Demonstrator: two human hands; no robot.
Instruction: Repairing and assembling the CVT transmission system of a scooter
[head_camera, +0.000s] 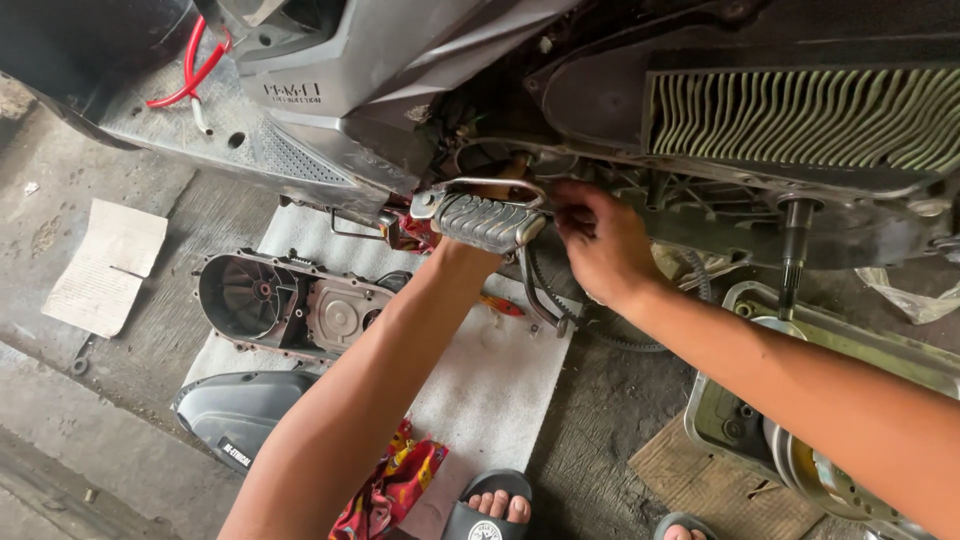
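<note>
Both hands up under the scooter's opened engine side. Left hand (470, 245) hidden behind the ribbed footpeg (487, 221), grip impossible to tell; right hand (600, 245) pinched shut on something small and dark at the crankcase (700, 200), beside the drive belt (560, 300) hanging loose below. Likely risks: knuckles scraped on the footpeg's metal bracket or the casing edge; small part dropped onto the concrete floor (200, 200); belt slipping off and snagging. Tight room between peg and casing; more open space lower down, over the white cloth (490, 390) with the removed cover (290, 305); metal tray (720, 420) crowding the right, sandalled foot (490, 510) near the cloth's edge.
</note>
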